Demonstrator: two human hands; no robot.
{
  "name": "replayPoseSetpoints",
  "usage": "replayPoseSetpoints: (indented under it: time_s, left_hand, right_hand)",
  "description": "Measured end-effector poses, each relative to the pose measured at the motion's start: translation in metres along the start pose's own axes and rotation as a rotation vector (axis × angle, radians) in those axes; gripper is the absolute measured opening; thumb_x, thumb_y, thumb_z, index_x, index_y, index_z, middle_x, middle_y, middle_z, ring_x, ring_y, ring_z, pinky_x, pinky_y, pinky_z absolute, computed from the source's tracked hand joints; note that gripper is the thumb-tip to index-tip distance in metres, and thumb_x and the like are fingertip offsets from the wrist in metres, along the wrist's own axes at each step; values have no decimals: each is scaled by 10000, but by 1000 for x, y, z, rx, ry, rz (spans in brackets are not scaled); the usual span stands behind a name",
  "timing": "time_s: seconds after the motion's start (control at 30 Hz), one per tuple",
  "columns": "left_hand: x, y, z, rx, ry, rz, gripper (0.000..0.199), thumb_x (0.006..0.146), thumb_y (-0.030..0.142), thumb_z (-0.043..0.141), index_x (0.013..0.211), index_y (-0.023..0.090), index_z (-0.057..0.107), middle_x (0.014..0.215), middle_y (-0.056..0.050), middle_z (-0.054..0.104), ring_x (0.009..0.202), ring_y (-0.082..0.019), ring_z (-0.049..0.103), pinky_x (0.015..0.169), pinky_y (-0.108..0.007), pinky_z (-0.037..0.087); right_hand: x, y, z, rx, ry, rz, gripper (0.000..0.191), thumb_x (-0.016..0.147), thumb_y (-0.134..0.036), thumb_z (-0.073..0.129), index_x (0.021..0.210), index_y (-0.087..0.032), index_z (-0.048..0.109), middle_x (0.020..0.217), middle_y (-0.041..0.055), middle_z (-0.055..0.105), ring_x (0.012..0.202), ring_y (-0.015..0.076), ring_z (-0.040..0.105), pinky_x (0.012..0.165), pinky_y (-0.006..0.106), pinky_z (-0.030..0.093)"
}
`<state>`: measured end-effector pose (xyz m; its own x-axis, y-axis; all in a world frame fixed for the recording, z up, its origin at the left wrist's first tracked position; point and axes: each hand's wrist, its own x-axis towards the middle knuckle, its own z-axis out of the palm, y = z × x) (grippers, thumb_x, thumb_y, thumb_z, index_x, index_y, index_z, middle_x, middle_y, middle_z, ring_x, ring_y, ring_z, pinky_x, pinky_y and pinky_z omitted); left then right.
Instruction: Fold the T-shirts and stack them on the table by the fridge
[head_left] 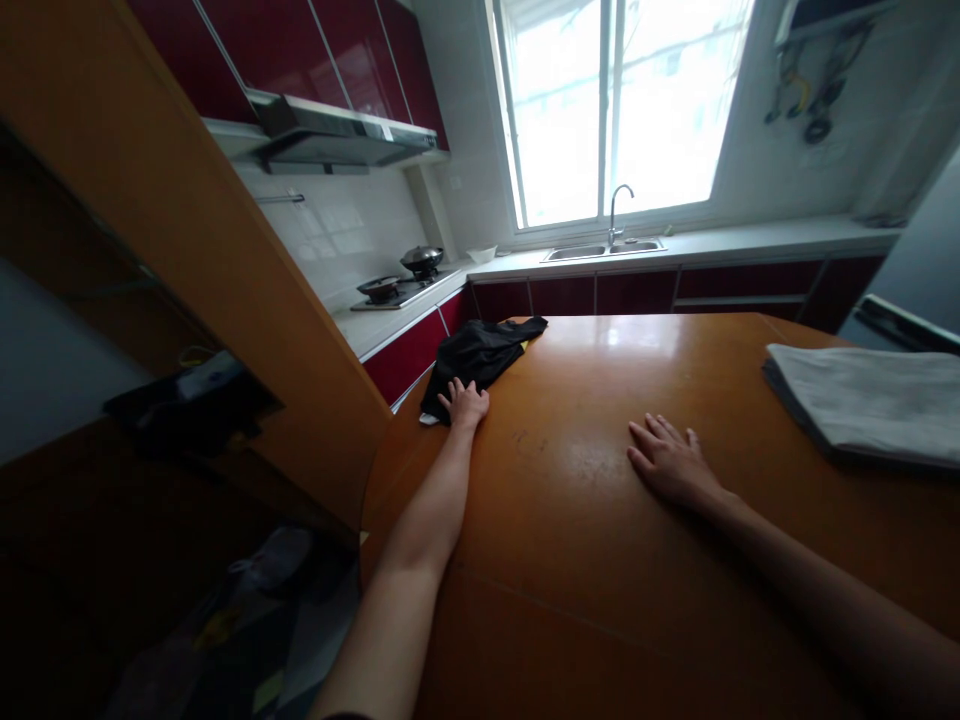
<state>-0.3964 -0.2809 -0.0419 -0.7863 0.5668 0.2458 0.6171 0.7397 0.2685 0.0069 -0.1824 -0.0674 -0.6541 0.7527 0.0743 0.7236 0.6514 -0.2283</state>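
Note:
My left hand (466, 404) rests on the near edge of a crumpled black cloth item (480, 350), its fingers spread over the fabric. A bit of yellow and a pale corner show at the edges of this cloth; I cannot tell what kind of garment or bag it is. My right hand (667, 460) lies with fingers stretched out on the bare wooden table (577, 520), holding nothing. To its right sits a flat folded stack of light grey cloth (877, 400), apart from the hand.
Beyond the table, a counter holds a double sink with a tap (615, 215) under the window. A gas stove (405, 290) carries a lidded wok (422, 260) and a pan (379, 288). A wooden partition (300, 330) stands close on the left.

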Motion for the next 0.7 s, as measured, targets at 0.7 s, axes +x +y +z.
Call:
replayPoseSetpoints:
  time_s: [0.7]
  left_hand:
    - [4,-3,5,-46,15,29,466,907,255,508,1356,165,589,1570,-156,418,1494,-333,288,1219,-599,154]
  right_hand:
    - [-2,-1,-3,10,13,-10,592,998,-495,324,1509,-226,455,1635,141,303,1526,306,202,1185,621,120]
